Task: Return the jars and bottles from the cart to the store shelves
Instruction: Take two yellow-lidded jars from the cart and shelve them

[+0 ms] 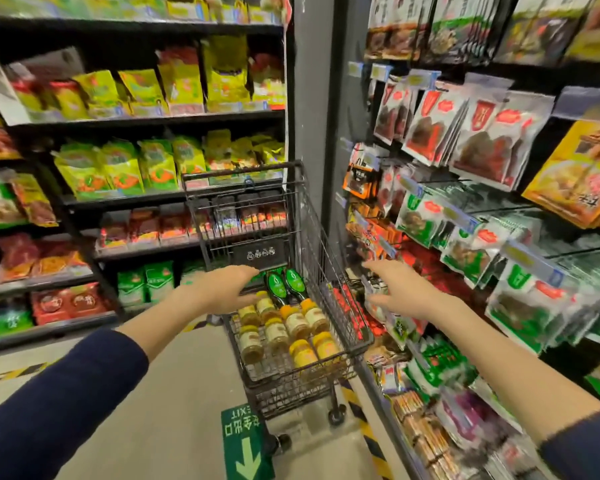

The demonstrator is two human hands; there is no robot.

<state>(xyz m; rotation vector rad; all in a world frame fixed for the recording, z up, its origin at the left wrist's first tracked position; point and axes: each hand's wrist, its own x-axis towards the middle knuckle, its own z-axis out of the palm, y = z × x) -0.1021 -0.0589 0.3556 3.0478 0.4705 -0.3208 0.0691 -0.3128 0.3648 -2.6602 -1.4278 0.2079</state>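
A black wire cart [321, 244] stands in the aisle ahead of me. Several yellow-lidded jars [297, 323] lie in its basket, and two dark bottles with green labels [286, 284] lie behind them. My left hand [222, 289] hovers over the basket's left rim, fingers spread, holding nothing. Beyond the cart's right side, my right hand [399, 289] is stretched toward the right shelf, open and empty.
Shelves of yellow and green snack bags [125, 168] fill the left side. Hanging packets on pegs [465, 237] crowd the right wall close to the cart. A grey pillar [312, 98] stands behind the cart. A green exit arrow sticker [245, 445] marks the floor.
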